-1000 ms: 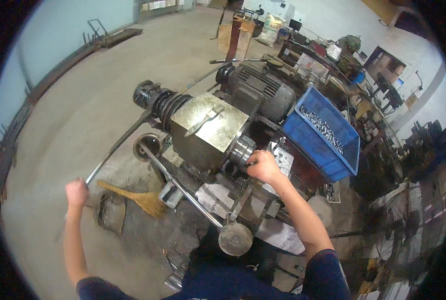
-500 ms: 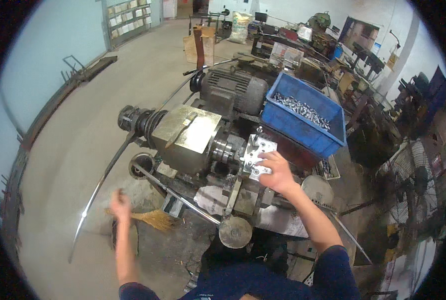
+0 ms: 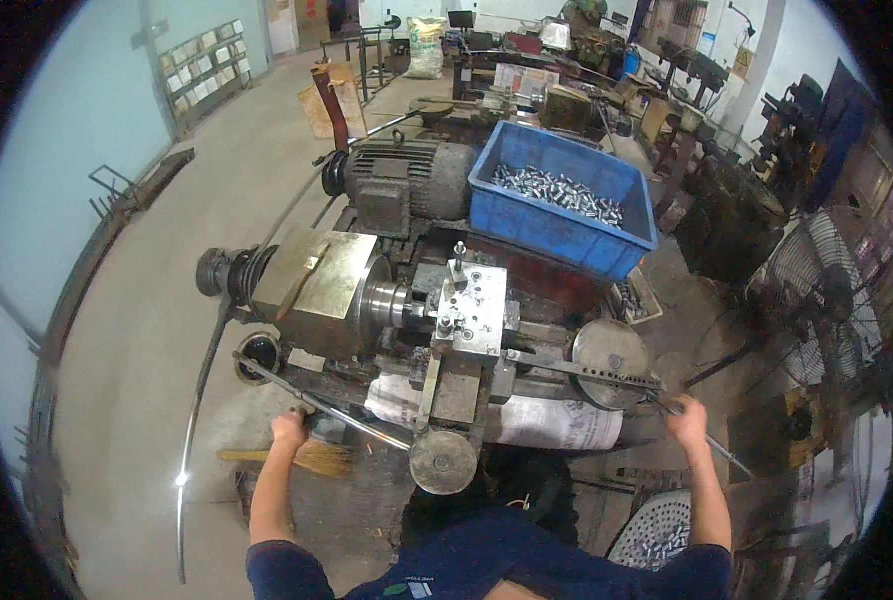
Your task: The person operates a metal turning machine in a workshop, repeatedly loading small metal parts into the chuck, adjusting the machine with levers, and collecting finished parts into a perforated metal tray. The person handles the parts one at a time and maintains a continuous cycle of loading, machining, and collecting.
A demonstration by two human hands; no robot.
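Note:
My right hand [image 3: 687, 422] is closed round a thin metal lever rod [image 3: 729, 461] at the right of a small lathe. My left hand [image 3: 290, 429] is closed over the near left side, by a straw broom [image 3: 322, 459]; a small dark bit shows at its fingers, too small to name. Between my hands stands the lathe's silver tool block [image 3: 479, 312], with an upright bolt on it. To its left is the spindle chuck [image 3: 382, 303], coming out of a boxy headstock [image 3: 317, 280]. A perforated metal bar [image 3: 592, 372] runs from the slide toward the lever rod.
A blue crate [image 3: 557, 225] of small shiny metal parts stands behind the tool block, beside a motor [image 3: 407, 185]. Long bars [image 3: 347, 415] stick out at the left. A perforated basket [image 3: 657, 530] with metal parts sits low right, near a large fan [image 3: 827, 285].
My right hand has left the tool block and moved right and nearer, onto the lever rod. My left hand has shifted slightly right. The view has turned, so the machine appears further left.

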